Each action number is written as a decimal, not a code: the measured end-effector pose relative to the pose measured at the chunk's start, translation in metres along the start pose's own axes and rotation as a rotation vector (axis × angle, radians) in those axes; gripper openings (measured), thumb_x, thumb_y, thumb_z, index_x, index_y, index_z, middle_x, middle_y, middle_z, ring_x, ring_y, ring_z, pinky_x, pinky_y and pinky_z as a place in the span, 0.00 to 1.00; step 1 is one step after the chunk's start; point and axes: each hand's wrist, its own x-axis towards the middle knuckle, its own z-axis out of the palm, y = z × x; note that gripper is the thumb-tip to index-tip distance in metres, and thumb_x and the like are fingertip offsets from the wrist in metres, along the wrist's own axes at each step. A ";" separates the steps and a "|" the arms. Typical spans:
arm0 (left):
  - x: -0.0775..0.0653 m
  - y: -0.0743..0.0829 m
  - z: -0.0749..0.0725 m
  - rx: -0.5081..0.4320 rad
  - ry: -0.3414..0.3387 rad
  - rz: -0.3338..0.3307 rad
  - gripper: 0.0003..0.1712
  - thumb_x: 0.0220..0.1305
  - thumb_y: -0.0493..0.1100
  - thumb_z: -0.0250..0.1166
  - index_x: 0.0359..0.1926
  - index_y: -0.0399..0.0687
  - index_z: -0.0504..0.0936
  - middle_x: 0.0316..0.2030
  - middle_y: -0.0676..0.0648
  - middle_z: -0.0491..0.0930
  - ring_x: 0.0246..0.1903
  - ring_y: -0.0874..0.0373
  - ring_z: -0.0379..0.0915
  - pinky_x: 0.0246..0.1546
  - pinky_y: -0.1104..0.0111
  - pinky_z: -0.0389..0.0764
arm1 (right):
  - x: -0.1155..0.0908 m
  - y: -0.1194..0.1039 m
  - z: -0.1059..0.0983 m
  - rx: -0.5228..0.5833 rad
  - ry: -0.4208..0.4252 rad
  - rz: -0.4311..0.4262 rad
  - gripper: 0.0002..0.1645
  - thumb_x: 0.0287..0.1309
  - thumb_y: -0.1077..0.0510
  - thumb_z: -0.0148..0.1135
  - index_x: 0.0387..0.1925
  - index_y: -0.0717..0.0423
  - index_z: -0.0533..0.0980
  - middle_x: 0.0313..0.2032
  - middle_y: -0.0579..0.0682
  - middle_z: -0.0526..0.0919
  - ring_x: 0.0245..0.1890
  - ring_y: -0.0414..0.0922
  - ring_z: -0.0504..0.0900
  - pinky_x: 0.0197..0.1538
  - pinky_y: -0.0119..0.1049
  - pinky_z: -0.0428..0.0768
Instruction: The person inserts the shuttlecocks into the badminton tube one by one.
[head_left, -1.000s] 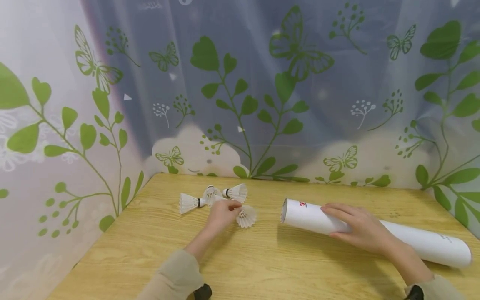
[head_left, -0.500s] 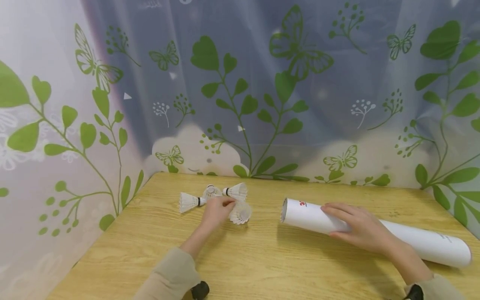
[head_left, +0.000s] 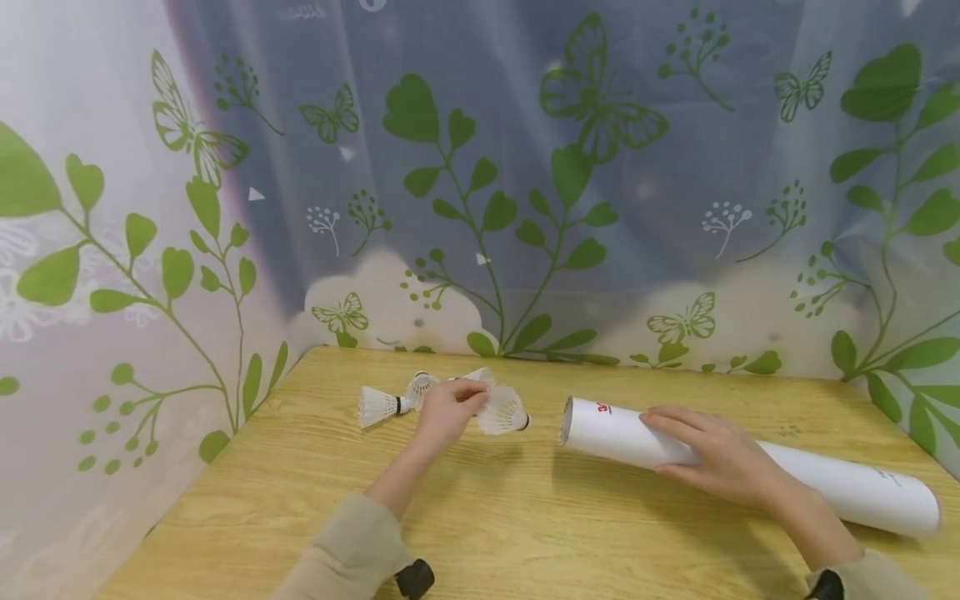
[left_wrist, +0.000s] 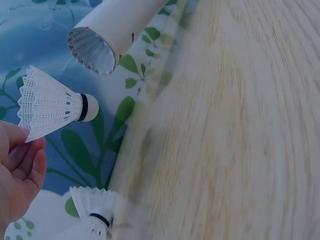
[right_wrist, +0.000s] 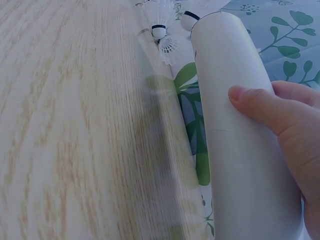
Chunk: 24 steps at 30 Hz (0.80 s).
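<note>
My left hand pinches a white shuttlecock by the rim of its skirt, just above the table. Its black-banded cork points right, toward the open end of a white tube. In the left wrist view, the thumb and fingers hold the edge of the shuttlecock, and a netted skirt shows inside the mouth of the tube. My right hand grips the tube around its middle, thumb on the near side. The tube lies slanted, its mouth facing left, a small gap from the cork.
One shuttlecock lies on its side at the left. Beside it another shuttlecock rests, and a third is partly hidden behind my left hand. The wooden table meets a patterned curtain at the back.
The pinched shuttlecock has been turned and raised, so its cork now shows and points right. My left hand has shifted slightly right and up. The right hand and tube have barely moved.
</note>
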 end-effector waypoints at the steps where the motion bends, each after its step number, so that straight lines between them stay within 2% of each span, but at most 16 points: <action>1: 0.000 0.003 0.001 -0.020 -0.002 0.004 0.10 0.59 0.35 0.63 0.41 0.35 0.83 0.36 0.42 0.83 0.31 0.56 0.78 0.32 0.69 0.79 | 0.000 0.000 -0.001 0.000 0.000 0.003 0.40 0.39 0.47 0.74 0.58 0.49 0.73 0.53 0.49 0.76 0.48 0.49 0.77 0.42 0.49 0.77; 13: -0.002 0.023 0.019 -0.128 -0.043 0.017 0.09 0.58 0.34 0.63 0.39 0.32 0.83 0.35 0.40 0.83 0.33 0.55 0.79 0.34 0.68 0.79 | 0.002 0.000 0.000 -0.002 0.024 -0.042 0.39 0.42 0.46 0.73 0.58 0.50 0.72 0.53 0.48 0.76 0.48 0.49 0.78 0.41 0.48 0.77; 18: -0.001 0.027 0.031 -0.159 -0.067 0.020 0.07 0.57 0.32 0.63 0.36 0.30 0.82 0.32 0.40 0.82 0.30 0.57 0.78 0.36 0.60 0.79 | 0.001 -0.001 -0.001 -0.007 0.033 -0.040 0.39 0.40 0.45 0.73 0.57 0.51 0.73 0.54 0.48 0.76 0.48 0.49 0.77 0.42 0.48 0.77; 21: -0.001 0.028 0.040 -0.153 -0.078 0.008 0.05 0.57 0.32 0.63 0.34 0.32 0.82 0.31 0.41 0.83 0.29 0.59 0.77 0.35 0.62 0.79 | 0.001 -0.002 -0.003 -0.009 0.032 -0.035 0.39 0.40 0.46 0.73 0.57 0.51 0.73 0.54 0.48 0.76 0.49 0.49 0.77 0.43 0.48 0.76; 24: 0.000 0.027 0.047 -0.146 -0.086 0.002 0.04 0.57 0.33 0.64 0.33 0.34 0.82 0.31 0.43 0.83 0.29 0.61 0.76 0.32 0.69 0.77 | 0.002 -0.003 -0.005 -0.008 0.025 -0.031 0.40 0.40 0.47 0.74 0.58 0.51 0.72 0.55 0.48 0.76 0.50 0.48 0.76 0.44 0.48 0.76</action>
